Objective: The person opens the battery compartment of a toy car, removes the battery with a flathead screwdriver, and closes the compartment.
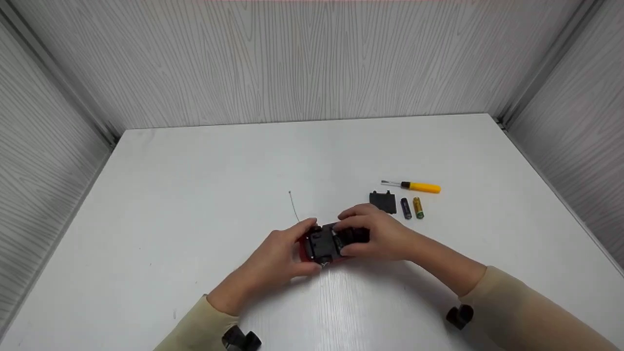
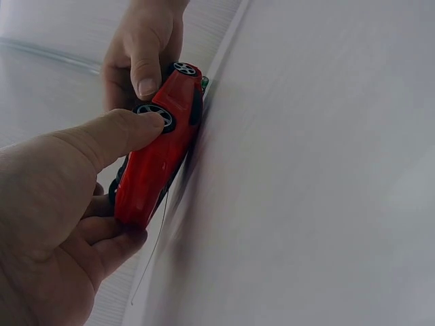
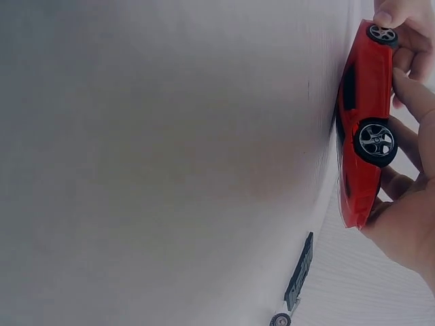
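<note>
A red toy car [image 1: 322, 243] lies upside down on the table, its black underside facing up and a thin wire antenna [image 1: 293, 204] sticking out. My left hand [image 1: 285, 251] grips one end of it, thumb on a wheel [image 2: 158, 117] and fingers on the opposite side. My right hand [image 1: 378, 234] bends its thumb and fingers over the recess in the underside at the other end. Something small and silvery shows by its fingertips; whether they pinch it is hidden. In the right wrist view the red body [image 3: 372, 81] shows side-on.
Beyond my right hand lie a black battery cover [image 1: 383, 202], a dark battery [image 1: 406, 208] and a gold-and-green battery [image 1: 418, 207]. A yellow-handled screwdriver [image 1: 423, 187] lies behind them. Wood-grain panels [image 1: 302, 63] enclose the white table [image 1: 204, 170] at back and sides.
</note>
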